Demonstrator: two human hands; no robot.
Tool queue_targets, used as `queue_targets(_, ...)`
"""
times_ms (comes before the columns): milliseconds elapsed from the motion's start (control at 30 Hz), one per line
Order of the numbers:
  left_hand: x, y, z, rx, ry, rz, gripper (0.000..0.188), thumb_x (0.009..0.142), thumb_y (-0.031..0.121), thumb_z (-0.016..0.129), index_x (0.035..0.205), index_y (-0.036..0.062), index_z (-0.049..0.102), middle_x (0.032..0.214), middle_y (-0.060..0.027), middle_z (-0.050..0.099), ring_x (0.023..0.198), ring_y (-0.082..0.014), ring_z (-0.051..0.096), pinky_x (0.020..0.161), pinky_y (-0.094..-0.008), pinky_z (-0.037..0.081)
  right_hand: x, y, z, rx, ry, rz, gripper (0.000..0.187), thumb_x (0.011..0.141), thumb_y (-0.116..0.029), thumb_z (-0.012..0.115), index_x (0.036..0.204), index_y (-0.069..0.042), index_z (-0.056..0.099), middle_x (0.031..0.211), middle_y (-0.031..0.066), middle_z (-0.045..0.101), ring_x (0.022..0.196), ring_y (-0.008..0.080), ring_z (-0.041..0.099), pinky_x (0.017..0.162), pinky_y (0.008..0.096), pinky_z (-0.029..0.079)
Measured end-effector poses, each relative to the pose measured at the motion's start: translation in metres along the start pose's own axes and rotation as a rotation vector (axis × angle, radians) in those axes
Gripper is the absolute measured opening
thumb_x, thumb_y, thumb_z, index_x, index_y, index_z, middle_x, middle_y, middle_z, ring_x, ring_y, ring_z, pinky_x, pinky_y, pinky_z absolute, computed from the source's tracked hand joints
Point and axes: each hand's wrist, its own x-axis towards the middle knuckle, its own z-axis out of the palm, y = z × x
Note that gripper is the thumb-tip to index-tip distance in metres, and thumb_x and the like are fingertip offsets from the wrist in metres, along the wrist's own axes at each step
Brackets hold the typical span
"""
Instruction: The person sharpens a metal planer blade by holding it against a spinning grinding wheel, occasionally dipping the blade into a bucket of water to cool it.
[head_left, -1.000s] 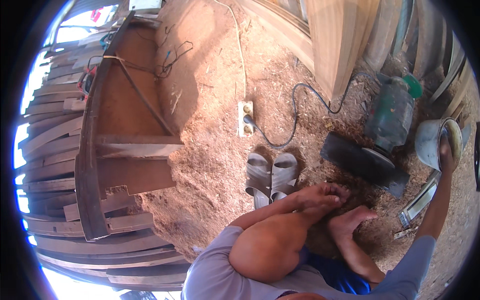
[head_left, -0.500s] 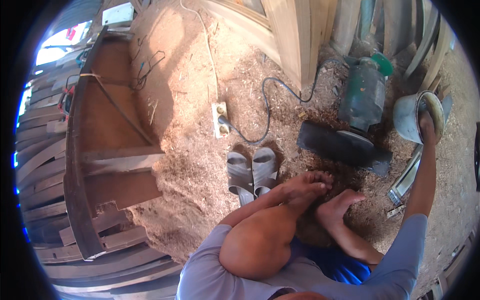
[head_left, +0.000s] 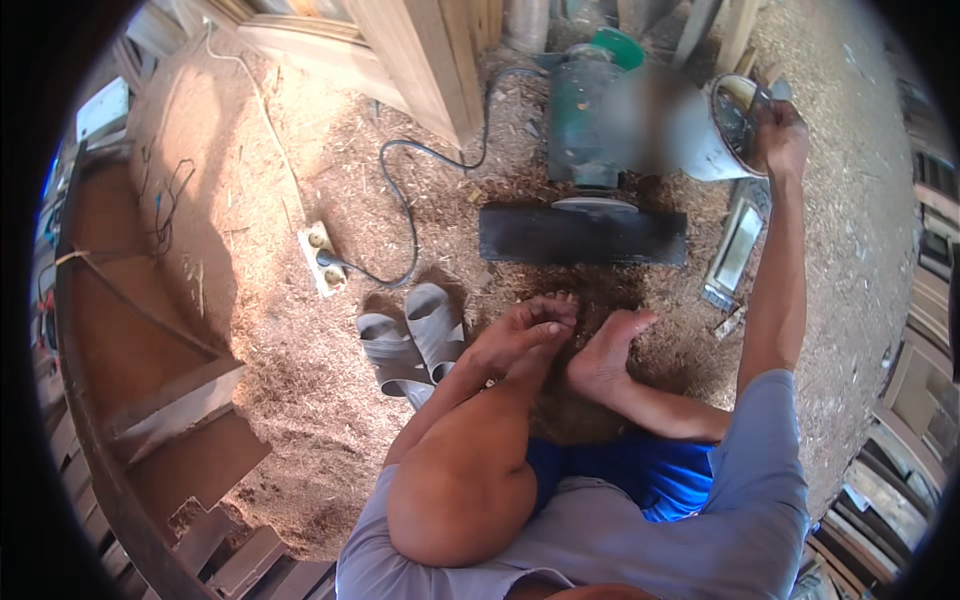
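Observation:
At the upper right my right hand (head_left: pixel 780 138) is closed at the rim of a whitish metal pot (head_left: pixel 705 150). Between its fingers is a small dark flat piece (head_left: pixel 762 95), partly hidden by the hand; its kind cannot be made out. Inside the pot is something dark. My left hand (head_left: pixel 508 335) rests across my left foot, its fingers loosely spread and holding nothing. Ahead of my feet lies a green-grey electric motor (head_left: pixel 580 125) with a pale disc (head_left: pixel 596 205) on its shaft. A black rubber-like strip (head_left: pixel 580 236) stands in front of the disc.
Grey slippers (head_left: pixel 436 325) lie left of my feet. A power strip (head_left: pixel 321 258) feeds a dark cable (head_left: pixel 408 190) to the motor. Right of the black strip is a metal-framed piece (head_left: pixel 738 245). A wooden frame (head_left: pixel 420 60) stands behind; a brown panel (head_left: pixel 140 310) lies left. Sawdust covers the ground.
My view has turned right, so the scene sits further left. My right hand has come up out of the pot to its rim, with the dark piece. My left hand stays on my foot.

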Motion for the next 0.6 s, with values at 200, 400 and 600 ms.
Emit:
queue_targets(200, -0.003, 0.003, 0.001, 0.035, 0.081, 0.047, 0.026, 0.086, 0.005, 0.066, 0.111, 0.0002, 0.059, 0.098, -0.0041, 0.063, 0.090, -0.0098, 0.058, 0.082, -0.0258, 0.048, -0.110, -0.107, -0.031, 0.754, -0.485, 0.073, 0.010, 0.085, -0.009, 0.069, 0.094, -0.004, 0.067, 0.091, 0.0081, 0.069, 0.084, 0.0151, 0.063, 0.078, 0.0312, 0.049)
queue_targets(400, 0.006, 0.004, 0.004, 0.024, 0.116, 0.084, 0.024, 0.088, 0.006, 0.064, 0.111, -0.0002, 0.060, 0.096, -0.0035, 0.065, 0.089, -0.0094, 0.058, 0.081, -0.0256, 0.048, -0.157, -0.112, -0.007, 0.759, -0.595, -0.113, 0.008, 0.084, -0.004, 0.068, 0.086, 0.001, 0.062, 0.075, 0.0029, 0.061, 0.070, 0.0084, 0.051, 0.067, 0.0279, 0.044)
queue_targets(600, 0.005, 0.028, 0.007, 0.139, 0.237, 0.183, 0.024, 0.089, 0.007, 0.063, 0.113, 0.0018, 0.059, 0.097, -0.0019, 0.063, 0.090, -0.0086, 0.057, 0.083, -0.0245, 0.047, -0.185, -0.099, -0.002, 0.749, -0.491, -0.043, 0.007, 0.086, -0.003, 0.066, 0.086, 0.000, 0.060, 0.073, 0.0006, 0.059, 0.069, 0.0080, 0.050, 0.066, 0.0271, 0.044)
